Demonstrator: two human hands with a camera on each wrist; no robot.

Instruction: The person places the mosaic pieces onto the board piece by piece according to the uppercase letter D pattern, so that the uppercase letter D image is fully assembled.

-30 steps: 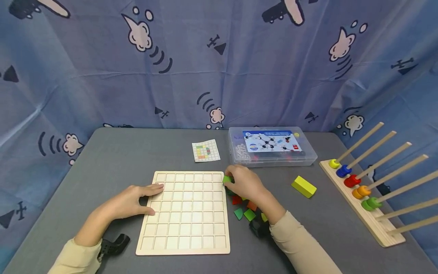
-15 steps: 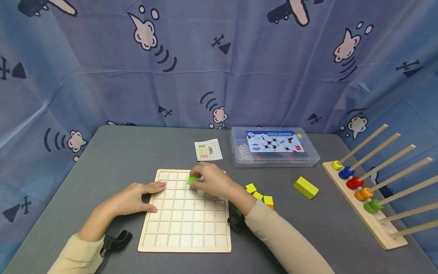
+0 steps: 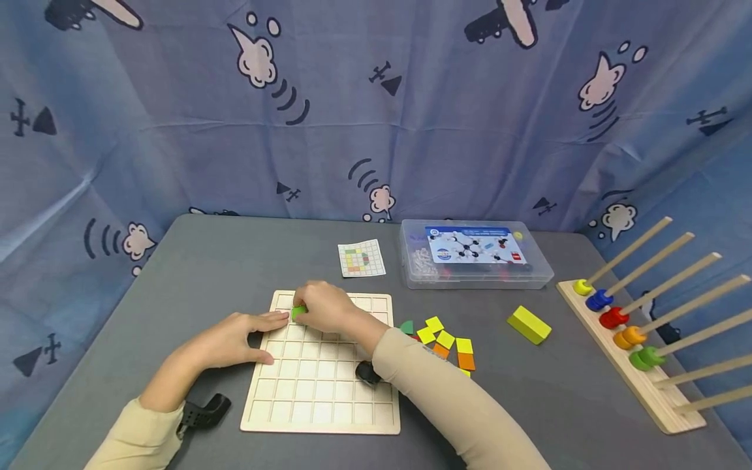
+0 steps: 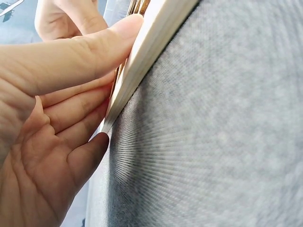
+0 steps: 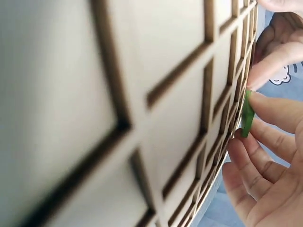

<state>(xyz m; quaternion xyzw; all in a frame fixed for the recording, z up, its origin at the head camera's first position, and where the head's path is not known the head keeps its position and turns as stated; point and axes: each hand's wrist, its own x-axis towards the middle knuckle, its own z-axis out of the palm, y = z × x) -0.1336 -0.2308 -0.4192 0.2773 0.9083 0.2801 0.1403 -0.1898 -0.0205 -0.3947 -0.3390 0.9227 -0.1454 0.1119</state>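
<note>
A pale wooden board [image 3: 320, 412] with a grid of square recesses lies on the grey table. My right hand [image 3: 329, 308] pinches a small green square tile [image 3: 298, 313] over the upper left part of the grid. In the right wrist view the tile [image 5: 247, 116] stands between thumb and fingers, right at the board's surface. My left hand [image 3: 229, 344] rests on the board's left edge with fingers extended and thumb apart. The left wrist view shows its thumb [image 4: 99, 49] lying on the rim of the board.
Loose yellow, orange, red and green tiles [image 3: 445, 340] lie right of the board. Behind it are a printed grid card [image 3: 376, 261] and a clear plastic case [image 3: 476, 277]. A yellow block [image 3: 529, 324] and a wooden peg rack [image 3: 660, 398] with coloured beads stand at right.
My right hand has carried the green tile left from the pile beside the board to the upper left of the grid. The left hand stays at the board's edge.
</note>
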